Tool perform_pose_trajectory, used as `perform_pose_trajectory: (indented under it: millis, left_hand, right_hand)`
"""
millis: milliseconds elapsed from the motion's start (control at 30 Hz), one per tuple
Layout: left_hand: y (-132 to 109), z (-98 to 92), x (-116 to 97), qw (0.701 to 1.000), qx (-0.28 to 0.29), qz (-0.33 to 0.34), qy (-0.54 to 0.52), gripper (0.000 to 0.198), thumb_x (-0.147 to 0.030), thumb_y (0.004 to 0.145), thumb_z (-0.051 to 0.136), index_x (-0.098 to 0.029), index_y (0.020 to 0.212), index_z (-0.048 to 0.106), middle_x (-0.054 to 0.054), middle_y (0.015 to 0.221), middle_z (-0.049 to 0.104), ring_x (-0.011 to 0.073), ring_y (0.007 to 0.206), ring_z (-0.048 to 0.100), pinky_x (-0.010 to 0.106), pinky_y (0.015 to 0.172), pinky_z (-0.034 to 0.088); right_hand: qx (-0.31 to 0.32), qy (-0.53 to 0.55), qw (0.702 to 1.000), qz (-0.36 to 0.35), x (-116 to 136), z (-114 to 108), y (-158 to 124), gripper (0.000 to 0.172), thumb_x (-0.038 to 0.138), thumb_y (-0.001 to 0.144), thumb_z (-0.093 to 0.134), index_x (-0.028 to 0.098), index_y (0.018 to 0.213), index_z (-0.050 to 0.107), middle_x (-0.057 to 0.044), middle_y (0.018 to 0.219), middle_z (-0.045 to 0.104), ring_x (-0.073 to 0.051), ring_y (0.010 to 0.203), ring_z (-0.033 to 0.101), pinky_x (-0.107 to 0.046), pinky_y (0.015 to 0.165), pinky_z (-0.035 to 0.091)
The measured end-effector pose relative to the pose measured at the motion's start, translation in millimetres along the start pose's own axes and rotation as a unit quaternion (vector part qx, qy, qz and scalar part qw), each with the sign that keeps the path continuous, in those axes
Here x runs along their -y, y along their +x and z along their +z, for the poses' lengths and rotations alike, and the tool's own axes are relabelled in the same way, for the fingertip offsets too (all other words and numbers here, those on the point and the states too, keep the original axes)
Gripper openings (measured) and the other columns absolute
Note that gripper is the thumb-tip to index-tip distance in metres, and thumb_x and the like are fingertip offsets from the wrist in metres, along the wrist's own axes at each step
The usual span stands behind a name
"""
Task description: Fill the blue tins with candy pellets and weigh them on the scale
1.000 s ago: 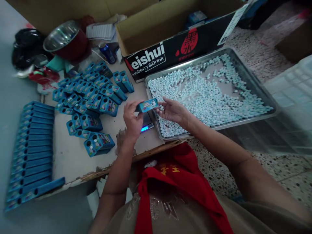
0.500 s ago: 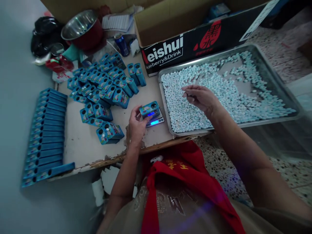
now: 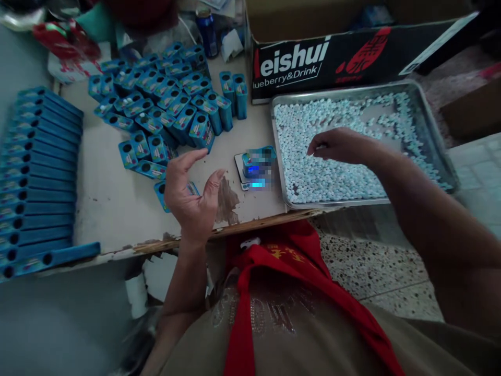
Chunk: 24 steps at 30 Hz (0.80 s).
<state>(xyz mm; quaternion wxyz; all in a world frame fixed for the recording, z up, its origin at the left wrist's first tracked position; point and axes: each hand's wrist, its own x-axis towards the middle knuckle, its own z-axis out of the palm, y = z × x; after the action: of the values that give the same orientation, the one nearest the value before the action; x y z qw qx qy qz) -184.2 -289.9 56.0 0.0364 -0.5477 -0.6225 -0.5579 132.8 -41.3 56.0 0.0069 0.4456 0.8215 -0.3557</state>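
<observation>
My left hand [image 3: 191, 194] hangs open above the table, thumb and fingers apart, with nothing between them. It is left of a small digital scale [image 3: 238, 166] with a lit blue display. On that scale rests a blue tablet box [image 3: 247, 163], partly blurred by blocky pixels. My right hand [image 3: 340, 146] is over a metal tray [image 3: 332, 204] spread with small pale-blue tablets [image 3: 309, 183]. Its fingers are pinched together, and whatever they hold is hidden. Part of a blue box shows behind my left hand.
Several blue boxes with round holes [image 3: 168, 99] crowd the table to the left. A neat row of them [image 3: 47, 172] lines the left edge. Behind the tray stands a black printed carton [image 3: 293, 68]. A blue can [image 3: 206, 34] is at the back.
My left hand has let go of the blue box on the scale and drawn back leftward, opening. My right hand stays over the tray, now lower and flatter. The view has shifted closer.
</observation>
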Motion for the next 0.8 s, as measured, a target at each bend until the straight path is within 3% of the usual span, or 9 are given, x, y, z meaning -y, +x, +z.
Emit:
perform_pose_trajectory:
  millis: [133,300,433,567,667,800]
  left_hand:
    - [-2,-5.4,3,1.000,-0.007,-0.004,-0.025,0.037,-0.041,0.102,0.082,-0.037,0.137,0.070,0.002,0.131,0.071,0.0261,0.131,0.069,0.048,0.119,0.056]
    - [-3,-3.9,7,1.000,0.019,0.011,-0.021,0.035,-0.040,0.106,0.078,-0.032,0.139,0.067,0.006,0.134,0.071,0.0270,0.130,0.069,0.050,0.118,0.058]
    - [-3,2.4,7,0.999,0.032,0.009,-0.009,0.040,-0.043,0.104,0.080,-0.030,0.139,0.066,0.008,0.136,0.070,0.0293,0.131,0.068,0.052,0.118,0.058]
    - [-3,15.0,10,0.998,0.059,-0.026,-0.019,0.056,-0.051,0.097,0.086,-0.031,0.144,0.062,0.010,0.143,0.067,0.0355,0.142,0.063,0.057,0.127,0.051]
    - [-5,28.7,18,0.996,0.076,-0.044,-0.028,0.066,-0.053,0.094,0.089,-0.032,0.148,0.058,0.010,0.148,0.065,0.0380,0.148,0.058,0.058,0.132,0.045]
    - [-10,47.4,26,0.994,0.094,-0.047,-0.027,0.075,-0.051,0.089,0.095,-0.031,0.149,0.056,0.012,0.148,0.065,0.0385,0.145,0.060,0.058,0.132,0.045]
  right_hand:
    - [-0.002,-0.077,0.997,-0.004,24,-9,1,0.021,0.006,0.085,0.076,0.025,0.090,0.083,0.003,0.067,0.063,-0.016,0.063,0.053,-0.033,0.070,0.039]
    - [-0.025,-0.053,0.998,-0.035,52,-16,-3,0.019,0.007,0.088,0.078,0.026,0.088,0.081,0.001,0.070,0.059,-0.018,0.071,0.055,-0.033,0.076,0.042]
    - [-0.026,-0.023,0.998,-0.046,80,-16,-6,0.018,0.005,0.090,0.077,0.023,0.090,0.079,0.000,0.071,0.059,-0.017,0.072,0.056,-0.033,0.076,0.041]
    - [-0.030,-0.103,0.993,-0.041,106,-13,-9,0.017,0.006,0.094,0.069,0.020,0.095,0.080,0.001,0.070,0.065,-0.015,0.070,0.061,-0.033,0.074,0.040]
    - [-0.025,-0.104,0.994,-0.039,109,-14,-11,0.016,0.007,0.095,0.069,0.018,0.097,0.081,0.001,0.070,0.066,-0.014,0.070,0.063,-0.032,0.075,0.042]
    - [-0.026,-0.021,0.998,-0.052,83,-18,-12,0.011,0.010,0.093,0.076,0.020,0.095,0.080,0.000,0.071,0.062,-0.015,0.071,0.062,-0.032,0.076,0.045]
